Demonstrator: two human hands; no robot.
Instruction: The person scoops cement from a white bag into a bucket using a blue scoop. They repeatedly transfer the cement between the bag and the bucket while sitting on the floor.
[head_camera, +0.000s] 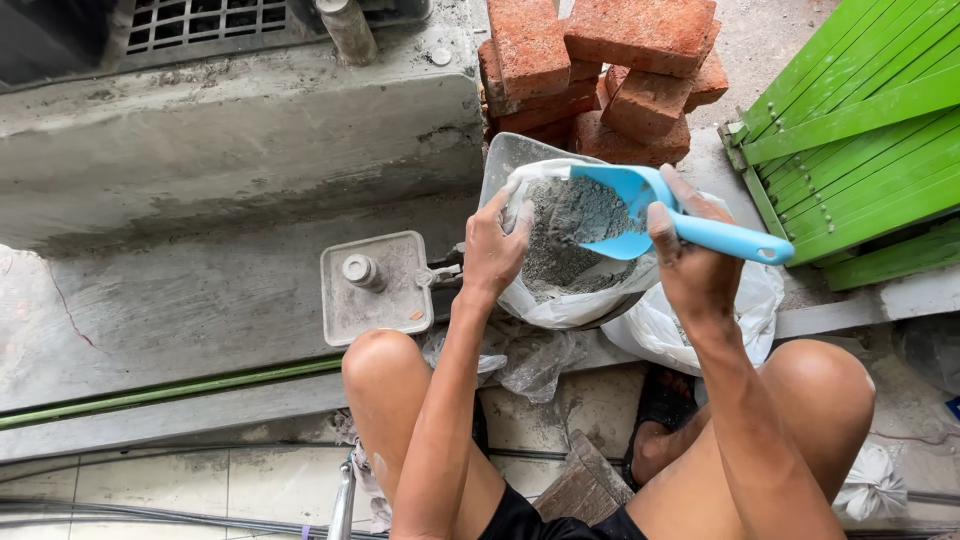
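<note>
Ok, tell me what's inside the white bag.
Grey powder fills the white bag, with the blue scoop dipped in. The powder and bag walls hide the bottom.

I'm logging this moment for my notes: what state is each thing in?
Scoop: held over the bag, loaded with grey powder.
Bag: open, partly full of powder.
Left hand: gripping the bag's rim.
Right hand: gripping the scoop's handle.
Bricks: stacked loosely.

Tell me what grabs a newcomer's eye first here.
At centre, the right hand holds a bright blue scoop dipped into grey powder in a white bag, whose rim the left hand grips. Behind it sits a red brick pile, with green slatted panels at right.
</note>
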